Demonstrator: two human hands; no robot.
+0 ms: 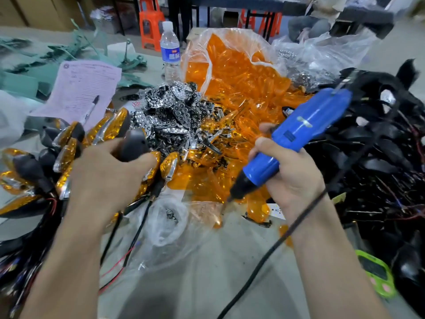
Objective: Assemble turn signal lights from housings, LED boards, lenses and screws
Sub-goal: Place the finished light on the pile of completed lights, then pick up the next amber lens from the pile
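In the head view, the left hand [108,171], at centre left of the frame, has fingers and thumb curled round a dark grey plastic turn signal housing [134,143]. It holds the housing back-up, just above the heap of finished amber-lensed lights [69,143] at the left edge. Whether a lens sits on the housing's hidden face cannot be told. The right hand [292,178], at centre right, grips a blue electric screwdriver [296,134]. The tool's dark nose points down and left, well apart from the housing, over loose orange transparent lenses [230,77] that spill from a clear bag in the upper middle.

Several things could go wrong from here, as I judge it:
- The black power cord [276,245] runs across the right wrist towards the bottom of the frame. A quick swing of the tool could catch it on the tangle of black wired housings [379,157] at the right.
- The held housing trails thin wires into the finished heap, so pulling it away could drag neighbouring lights off the grey table [207,279].
- The bit could scratch or crack a lens if it drops onto that pile.
- The small clear bag of screws [167,215], at lower centre, lies open between the forearms and could be knocked so that it scatters.
- The silver-and-black LED boards [174,109] in the centre are piled loosely and may slide.
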